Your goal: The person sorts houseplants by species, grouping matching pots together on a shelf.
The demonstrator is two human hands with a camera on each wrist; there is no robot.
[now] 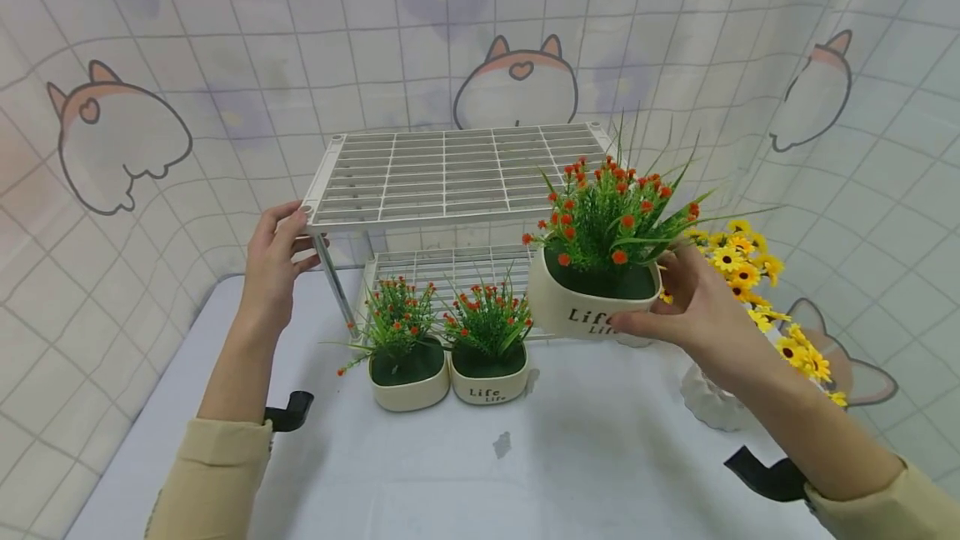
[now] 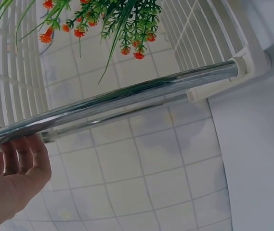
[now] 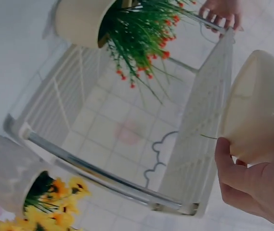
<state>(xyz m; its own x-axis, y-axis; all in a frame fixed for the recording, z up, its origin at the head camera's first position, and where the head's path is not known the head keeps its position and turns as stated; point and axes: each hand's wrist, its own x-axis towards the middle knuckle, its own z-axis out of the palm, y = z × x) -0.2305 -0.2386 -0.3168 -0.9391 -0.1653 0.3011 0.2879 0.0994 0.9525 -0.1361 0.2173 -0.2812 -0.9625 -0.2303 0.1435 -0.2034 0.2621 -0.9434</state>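
A white wire two-tier shelf rack (image 1: 324, 180) with metal posts stands on the table. My left hand (image 1: 270, 267) grips its upper tier at the front left corner, fingers curled by the post (image 2: 127, 96). In my right hand (image 1: 705, 319) is a cream flowerpot (image 1: 551, 302) marked "Life", pinched by its side and raised to about the upper tier's front right. Green grass and red flowers (image 1: 607, 215) fill it. Two similar flowerpots, a left one (image 1: 408, 390) and a right one (image 1: 489, 388), sit side by side before the lower tier.
Yellow artificial flowers (image 1: 738, 261) in a white fluted pot (image 1: 708, 402) stand at the right, partly behind my right forearm. A white cloth (image 1: 450, 473) covers the table. Behind hangs a checked curtain (image 1: 300, 40) with cartoon animals.
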